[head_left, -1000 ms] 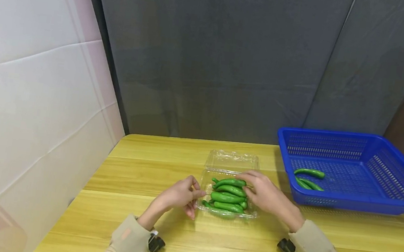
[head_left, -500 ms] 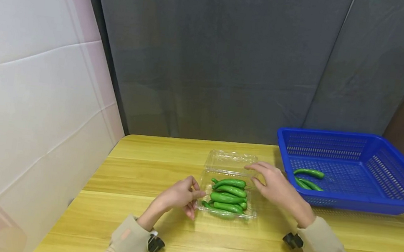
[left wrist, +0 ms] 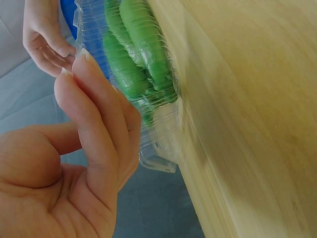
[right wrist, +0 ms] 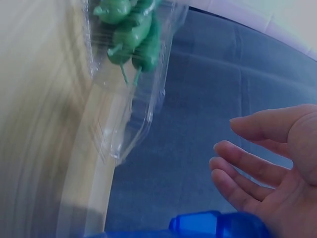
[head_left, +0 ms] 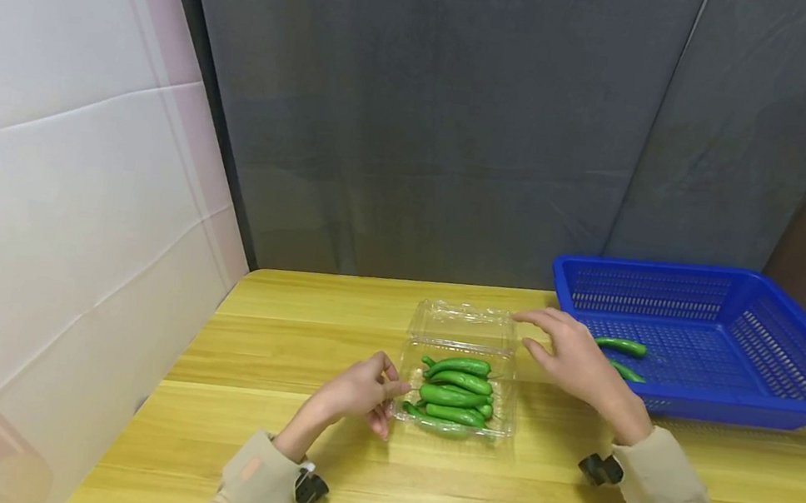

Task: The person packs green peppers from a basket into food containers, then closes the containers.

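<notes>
A clear plastic clamshell box [head_left: 509,420] lies with its lid [head_left: 463,326] folded back. Several green chili peppers [head_left: 456,396] lie in its base, most of them crosswise; through the wall, the left wrist view shows the peppers [left wrist: 143,44] close up. At the box's left rim is my left hand [head_left: 356,388], thumb over the edge and fingers bent beside the wall, gripping it; the exact contact is partly hidden. My right hand [head_left: 571,360] is in the air between the box and the blue basket, fingers relaxed and apart, holding nothing, as the right wrist view of the hand [right wrist: 277,163] confirms.
The blue plastic basket [head_left: 702,396] stands at the right on the wooden table [head_left: 270,353], with a few green peppers [head_left: 621,345] near its left side, partly hidden by my right hand. A dark grey curtain [head_left: 419,119] hangs behind the table, and a pale cloth wall [head_left: 67,160] rises at the left.
My right hand has left the peppers in the box and moved right, toward the basket, with nothing in it. The left hand and the box have stayed in place.
</notes>
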Tool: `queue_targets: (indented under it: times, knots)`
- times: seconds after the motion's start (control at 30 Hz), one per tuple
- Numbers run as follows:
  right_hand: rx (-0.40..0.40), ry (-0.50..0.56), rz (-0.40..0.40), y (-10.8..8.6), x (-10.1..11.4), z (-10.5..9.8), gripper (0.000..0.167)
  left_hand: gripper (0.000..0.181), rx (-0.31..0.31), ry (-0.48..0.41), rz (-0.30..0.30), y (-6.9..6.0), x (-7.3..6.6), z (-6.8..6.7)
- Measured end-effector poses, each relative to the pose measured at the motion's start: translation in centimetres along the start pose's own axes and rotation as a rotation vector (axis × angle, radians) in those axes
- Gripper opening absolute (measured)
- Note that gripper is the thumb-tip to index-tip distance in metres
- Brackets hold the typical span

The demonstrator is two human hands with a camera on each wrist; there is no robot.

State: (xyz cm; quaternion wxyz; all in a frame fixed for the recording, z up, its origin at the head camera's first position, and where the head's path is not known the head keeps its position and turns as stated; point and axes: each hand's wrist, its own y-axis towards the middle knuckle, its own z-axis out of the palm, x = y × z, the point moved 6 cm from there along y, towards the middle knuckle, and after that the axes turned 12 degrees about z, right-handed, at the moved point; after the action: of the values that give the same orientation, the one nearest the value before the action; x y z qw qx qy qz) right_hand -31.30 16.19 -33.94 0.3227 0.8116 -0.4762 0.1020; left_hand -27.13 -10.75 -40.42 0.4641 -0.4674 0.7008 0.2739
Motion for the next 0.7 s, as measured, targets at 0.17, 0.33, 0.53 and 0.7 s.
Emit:
queue_targets:
  times: [0.17,0.33,0.53,0.7]
  knots:
    - [-0.042,-0.002,0.009,0.0,-0.6,-0.9,0.033,0.021,0.000,-0.005,-0.001,0.0,0.0,0.0]
    - [-0.035,-0.005,0.061,0.0,-1.3,-1.8,0.033,0.022,-0.001,-0.010,0.000,0.1,0.0,0.0]
    - [-0.066,-0.013,0.058,0.0,-2.0,-2.8,0.031,0.022,-0.002,-0.013,-0.011,0.0,0.0,0.0]
    - [-0.061,-0.004,0.076,0.0,-2.6,-3.4,0.032,0.023,-0.004,-0.002,-0.014,-0.1,-0.1,-0.1]
